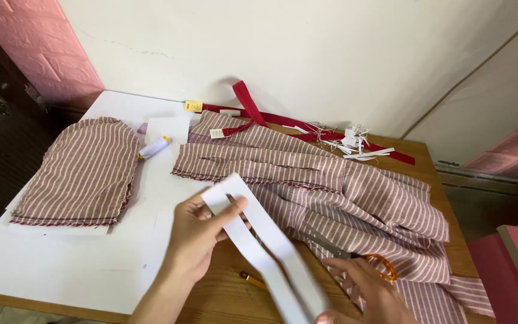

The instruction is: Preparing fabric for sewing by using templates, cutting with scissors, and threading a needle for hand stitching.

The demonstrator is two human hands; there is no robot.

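Nearest the camera, the right hand (364, 291) lay low on the wooden table (223, 294), fingers curled through the orange handles of a pair of scissors (355, 257); the blades pointed up-left over the striped cloth. Whether the blades were parted could not be told. Just left of it, a pencil (253, 280) lay on the bare wood.

The left hand (196, 231) was raised above the table edge, thumb and fingers pinched on the upper end of a white paper strip (253, 234). The strip was slit lengthwise into two long bands running down-right toward the right hand; its lower end was blurred.

Under the left hand, a large white paper sheet (61, 264) covered the left half of the table. On it lay a stack of mitten-shaped striped fabric pieces (82, 171). Beside that stack, a thread spool (154, 147) rested touching a small white sheet.

Centre to right, a pink-and-white striped garment (343, 192) lay spread in folds, reaching the right edge. Farthest back, against the wall, a red fabric band (271, 117) ran along the table, with white paper scraps (355, 144) scattered near it.
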